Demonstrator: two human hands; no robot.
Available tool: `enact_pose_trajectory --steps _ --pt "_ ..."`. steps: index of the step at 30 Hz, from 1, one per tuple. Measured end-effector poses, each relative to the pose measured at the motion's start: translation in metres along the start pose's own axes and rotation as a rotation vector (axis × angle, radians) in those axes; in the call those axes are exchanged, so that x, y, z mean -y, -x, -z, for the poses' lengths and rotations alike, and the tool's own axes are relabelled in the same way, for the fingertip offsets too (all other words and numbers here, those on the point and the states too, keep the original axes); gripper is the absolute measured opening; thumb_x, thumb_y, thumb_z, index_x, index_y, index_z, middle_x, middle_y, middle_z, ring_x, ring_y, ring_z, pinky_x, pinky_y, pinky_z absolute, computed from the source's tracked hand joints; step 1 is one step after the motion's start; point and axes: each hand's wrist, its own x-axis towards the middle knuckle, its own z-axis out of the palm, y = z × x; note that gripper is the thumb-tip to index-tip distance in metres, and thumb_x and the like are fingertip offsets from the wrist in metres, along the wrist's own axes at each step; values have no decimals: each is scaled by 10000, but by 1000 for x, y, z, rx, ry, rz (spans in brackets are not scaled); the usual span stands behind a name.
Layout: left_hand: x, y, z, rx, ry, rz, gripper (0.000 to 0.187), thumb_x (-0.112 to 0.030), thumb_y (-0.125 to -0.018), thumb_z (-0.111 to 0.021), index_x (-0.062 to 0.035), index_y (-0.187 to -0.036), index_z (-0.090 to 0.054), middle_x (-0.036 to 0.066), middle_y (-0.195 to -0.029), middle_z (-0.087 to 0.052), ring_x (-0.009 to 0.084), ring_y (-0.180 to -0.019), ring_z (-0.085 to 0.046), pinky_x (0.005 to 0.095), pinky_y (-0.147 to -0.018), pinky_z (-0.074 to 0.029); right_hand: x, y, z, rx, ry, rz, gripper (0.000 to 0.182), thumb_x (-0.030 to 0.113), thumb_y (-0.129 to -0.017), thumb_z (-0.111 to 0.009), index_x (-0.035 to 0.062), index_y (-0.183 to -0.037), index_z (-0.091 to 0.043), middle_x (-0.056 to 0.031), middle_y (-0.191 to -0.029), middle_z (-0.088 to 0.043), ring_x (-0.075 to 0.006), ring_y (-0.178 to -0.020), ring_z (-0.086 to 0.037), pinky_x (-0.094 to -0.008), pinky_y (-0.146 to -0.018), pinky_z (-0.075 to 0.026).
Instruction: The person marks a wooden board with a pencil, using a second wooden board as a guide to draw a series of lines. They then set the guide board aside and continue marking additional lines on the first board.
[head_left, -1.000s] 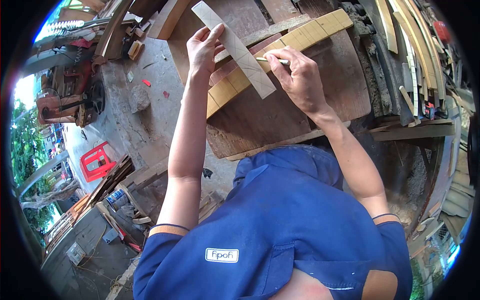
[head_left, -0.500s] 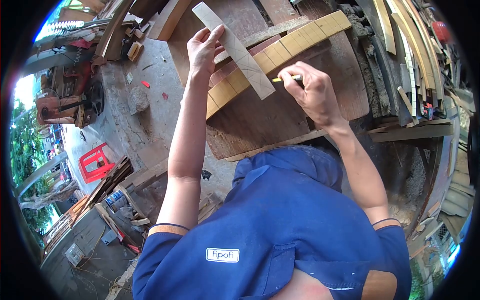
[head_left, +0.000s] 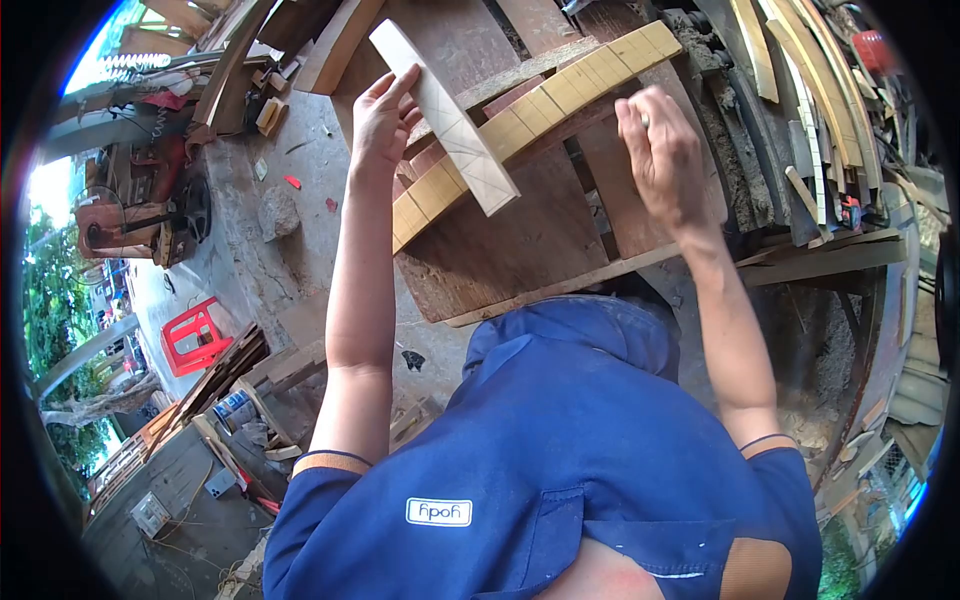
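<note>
My left hand (head_left: 386,120) is closed on a pale wooden strip (head_left: 445,115) marked with crossing pencil lines, gripping its left edge near the upper end. The strip tilts over a curved yellowish wooden piece (head_left: 540,112) that carries many lines drawn across it. That curved piece lies on a brown wooden workbench (head_left: 520,245). To the right of the strip, my right hand (head_left: 665,160) is curled with its fingers together, apart from the wood. It holds a pencil (head_left: 645,121), of which only a small bit shows between the fingers; the hand is slightly blurred.
Long wooden strips and curved boards (head_left: 815,90) are stacked along the right side. A red plastic stool (head_left: 196,337) stands on the floor at left, close to a pile of wood. A dusty machine (head_left: 145,215) is farther back on the left.
My right hand has moved right and up, away from the strip, and the pencil has turned mostly out of sight. The strip has shifted slightly left and rolled, showing its side.
</note>
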Motion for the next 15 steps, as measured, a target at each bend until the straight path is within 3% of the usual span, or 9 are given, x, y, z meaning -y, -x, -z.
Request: enact_pose_trajectory --steps 1,3,4,6,7,9,15 --pt "-1 0 7 3 -2 -4 220 -161 -896 -772 -45 -1061 -684 26 -890 -721 103 -661 -689 209 -556 -546 -7 -10 2 -6 0 1 228 227 -1044 -523 55 -993 -663 -97 -831 -561 -272 -895 -659 -372 -737 -544" --pt "-4 0 22 5 12 6 215 -155 -897 -769 -52 -1063 -680 27 -897 -720 115 -696 -705 223 -587 -566 -24 -32 5 135 119 99 265 248 -991 -605 77 -1188 -648 -91 -1057 -585 -284 -995 -630 -377 -883 -567" --pt "-8 5 25 4 1 -5 208 -152 -903 -761 -55 -1065 -675 33 -914 -722 122 -724 -713 231 -611 -578 -39 -41 4 129 120 103 265 248 -991 -605 77 -1188 -648 -91 -1057 -585 -284 -995 -630 -377 -883 -567" --pt "-14 18 29 -5 1 -21 207 -152 -905 -759 -54 -1065 -671 34 -921 -722 125 -728 -714 231 -612 -579 -63 -56 0 199 311 288 524 270 -907 -696 116 -1385 -546 -54 -1271 -540 -298 -1130 -572 -391 -1031 -522" --pt "-17 23 34 -15 1 -30 206 -152 -907 -756 -53 -1065 -668 36 -928 -723 127 -732 -715 230 -613 -579 -66 -65 0 196 306 296 524 270 -907 -696 116 -1385 -546 -54 -1271 -540 -298 -1130 -572 -391 -1031 -522" --pt "-20 32 43 -32 -12 -42 211 -151 -911 -751 -44 -1069 -662 41 -936 -723 132 -745 -717 237 -624 -588 -69 -78 1 515 280 225 690 267 -845 -757 149 -1461 -468 -73 -1407 -479 -319 -1296 -497 -409 -1108 -462" --pt "-16 49 58 -103 -3 -38 209 -155 -916 -746 -43 -1078 -677 38 -943 -722 131 -745 -714 242 -643 -595 -50 -83 -11 612 141 289 544 215 -857 -749 64 -1342 -557 -68 -1301 -544 -293 -1240 -546 -399 -1073 -480"
